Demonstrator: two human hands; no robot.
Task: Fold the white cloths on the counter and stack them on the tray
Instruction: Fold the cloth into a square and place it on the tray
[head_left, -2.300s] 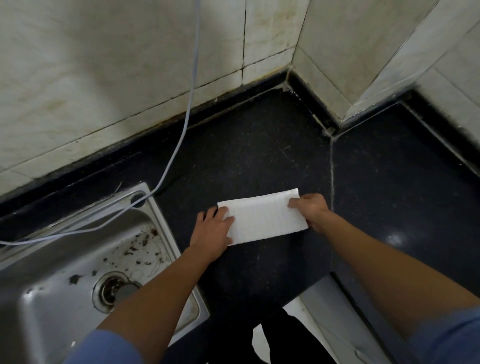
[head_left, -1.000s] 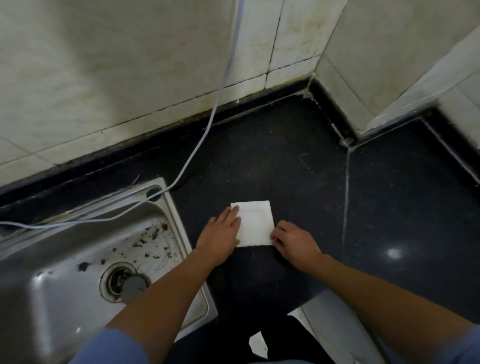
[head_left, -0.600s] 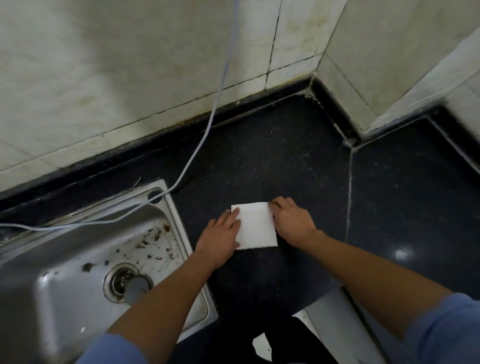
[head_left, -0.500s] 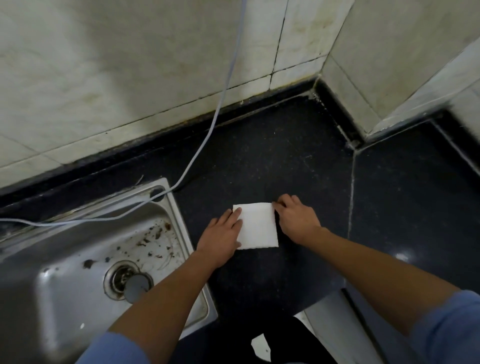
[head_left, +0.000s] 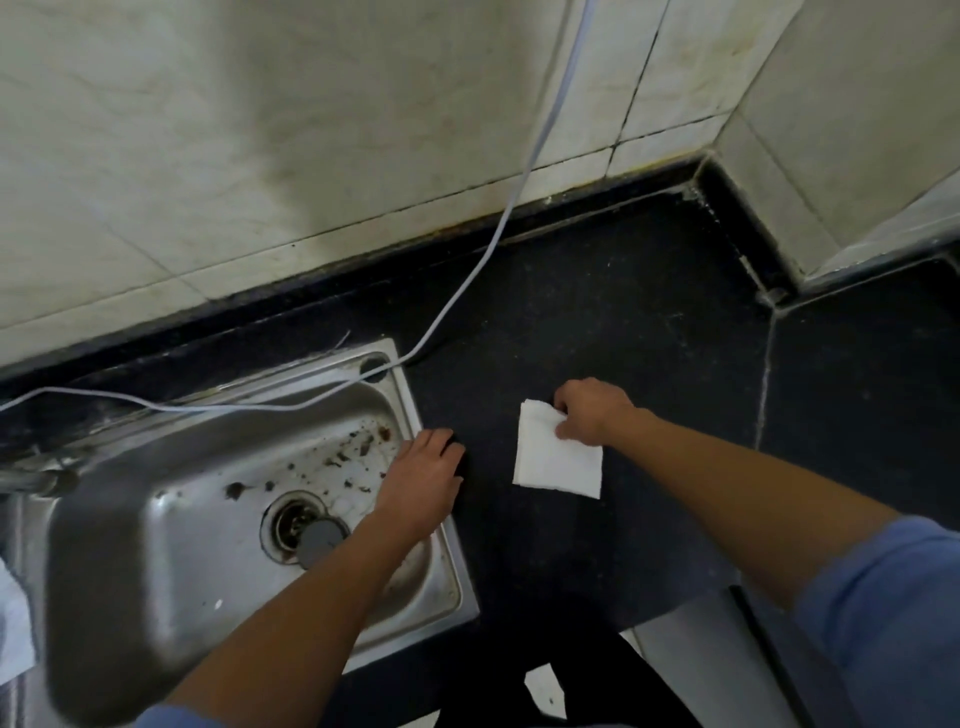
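A small folded white cloth is over the black counter, to the right of the sink. My right hand pinches the cloth at its upper right corner, thumb on top. My left hand is off the cloth, fingers relaxed, over the sink's right rim. At the far left edge shows a bit of another white cloth. No tray is in view.
A steel sink with debris and a drain plug fills the lower left. A pale cable hangs from the tiled wall and runs across the sink's back rim. The counter turns a corner at the right.
My left hand left the cloth and moved left to the sink rim. My right hand took hold of the folded cloth by its corner. The view shifted left.
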